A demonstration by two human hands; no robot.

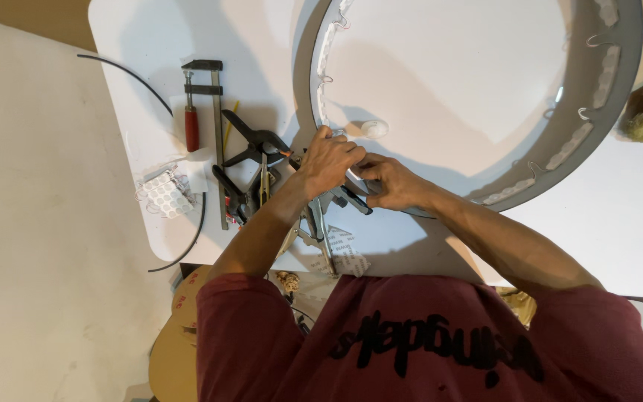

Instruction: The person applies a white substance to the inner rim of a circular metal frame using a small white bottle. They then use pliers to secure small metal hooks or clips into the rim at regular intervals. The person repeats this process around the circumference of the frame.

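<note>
Red-handled bar clamp (213, 126), black cable (187, 238), white table (619, 216)

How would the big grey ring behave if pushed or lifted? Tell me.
The grey ring is a thin, wide band lying flat, so it would probably slide rather than roll. Its span suggests it may flex if lifted from one side. Both hands work at its near edge, and the light strips inside look delicate.

Both hands, left hand (327, 160) and right hand (391, 182), on the grey ring's (619, 89) near rim beside black spring clamps (254, 145).

A workshop: bar clamp (217, 141) and spring clamps (256, 141) on a white worktable (128, 45).
</note>
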